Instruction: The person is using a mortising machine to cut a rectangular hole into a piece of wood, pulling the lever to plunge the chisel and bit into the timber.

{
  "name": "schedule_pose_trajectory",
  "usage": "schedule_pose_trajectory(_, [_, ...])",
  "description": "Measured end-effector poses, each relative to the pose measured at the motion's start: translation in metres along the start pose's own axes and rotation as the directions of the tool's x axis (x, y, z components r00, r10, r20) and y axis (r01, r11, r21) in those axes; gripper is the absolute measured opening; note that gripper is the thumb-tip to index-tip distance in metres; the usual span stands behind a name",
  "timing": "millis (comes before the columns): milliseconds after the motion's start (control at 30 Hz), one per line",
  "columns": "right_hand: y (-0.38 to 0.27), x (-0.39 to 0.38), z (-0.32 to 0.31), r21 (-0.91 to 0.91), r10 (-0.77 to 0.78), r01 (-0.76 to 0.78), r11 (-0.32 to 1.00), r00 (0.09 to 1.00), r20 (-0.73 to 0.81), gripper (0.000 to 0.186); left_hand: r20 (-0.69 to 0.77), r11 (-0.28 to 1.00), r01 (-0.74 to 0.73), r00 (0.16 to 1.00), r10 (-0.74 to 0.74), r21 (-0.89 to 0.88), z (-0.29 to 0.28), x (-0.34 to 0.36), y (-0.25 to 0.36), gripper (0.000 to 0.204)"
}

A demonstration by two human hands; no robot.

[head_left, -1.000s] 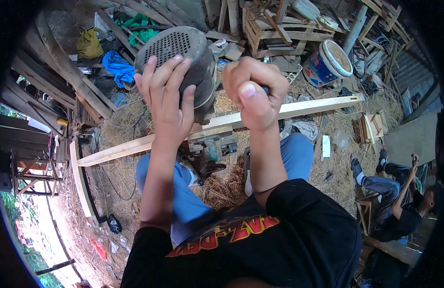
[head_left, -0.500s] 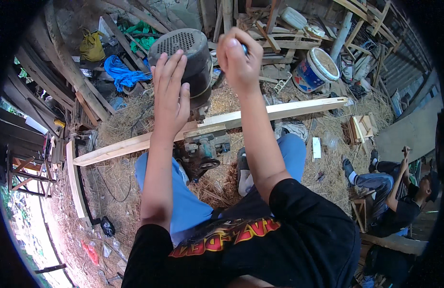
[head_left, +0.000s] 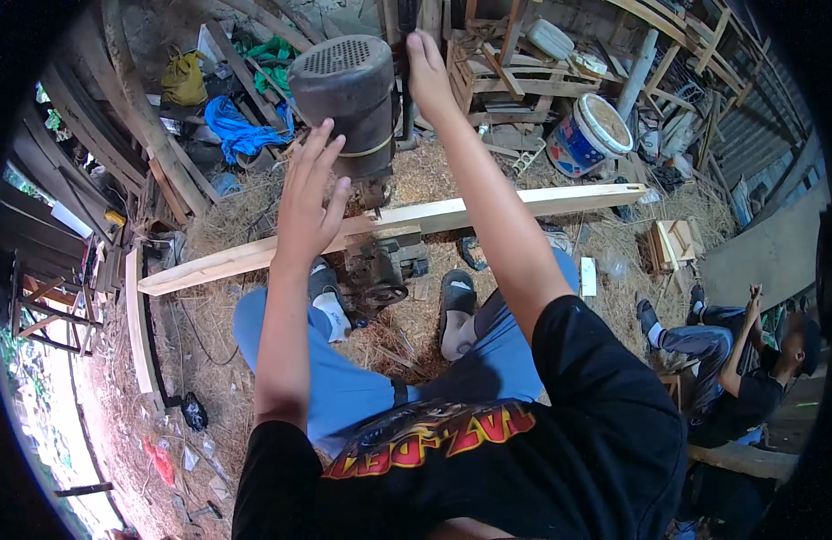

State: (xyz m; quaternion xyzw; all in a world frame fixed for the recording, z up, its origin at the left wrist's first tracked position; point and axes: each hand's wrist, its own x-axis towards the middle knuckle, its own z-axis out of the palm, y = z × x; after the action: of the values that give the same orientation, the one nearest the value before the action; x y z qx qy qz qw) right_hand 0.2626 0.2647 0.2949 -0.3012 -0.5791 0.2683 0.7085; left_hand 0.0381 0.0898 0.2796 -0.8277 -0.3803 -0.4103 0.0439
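A dark cylindrical motor with a perforated cap stands above a long pale wooden beam, which lies across the machine. My left hand is open, fingers spread, beside the motor's lower left side; whether the fingertips touch it I cannot tell. My right hand is at the black upright lever right of the motor. Its visible fingers are stretched upward and the palm side is toward the lever. Under the motor is a metal chuck. A metal vise with a handwheel sits below the beam, between my feet.
A white-and-blue bucket stands at the far right, near stacked scrap wood. A blue cloth and poles lie far left. A wooden block rests on the right, near a seated person. Shavings cover the ground.
The motor has risen away from the beam, showing more of the chuck. My right hand has gone from a fist around a handle to stretched fingers, farther left. My left hand has moved lower beside the motor.
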Motion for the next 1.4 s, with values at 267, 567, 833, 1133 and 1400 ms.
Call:
schedule_pose_trajectory(267, [0.039, -0.158, -0.074, -0.118, 0.315, -0.312, 0.943, 0.949, 0.009, 0.043, 0.372, 0.859, 0.512, 0.800, -0.470, -0.016, 0.053, -0.072, -0.032, 0.026])
schedule_pose_trajectory(567, [0.049, -0.232, -0.068, -0.145, 0.649, -0.636, 0.758, 0.757, 0.072, 0.020, 0.788, 0.785, 0.381, 0.193, -0.584, 0.488, 0.142, -0.252, -0.055, 0.043])
schedule_pose_trajectory(833, [0.073, -0.227, -0.059, -0.224, 0.578, -0.556, 0.800, 0.815, 0.042, 0.019, 0.857, 0.831, 0.332, 0.109, -0.504, 0.447, 0.162, -0.294, -0.039, 0.050])
schedule_pose_trajectory(1133, [0.061, -0.223, -0.051, -0.246, 0.543, -0.528, 0.813, 0.840, -0.005, 0.023, 0.746, 0.733, 0.467, 0.204, -0.634, 0.495, 0.184, -0.291, -0.028, 0.056])
schedule_pose_trajectory(1400, [0.048, -0.221, -0.049, -0.339, 0.530, -0.493, 0.801, 0.848, 0.018, 0.019, 0.712, 0.724, 0.499, 0.265, -0.651, 0.476, 0.190, -0.306, -0.038, 0.058])
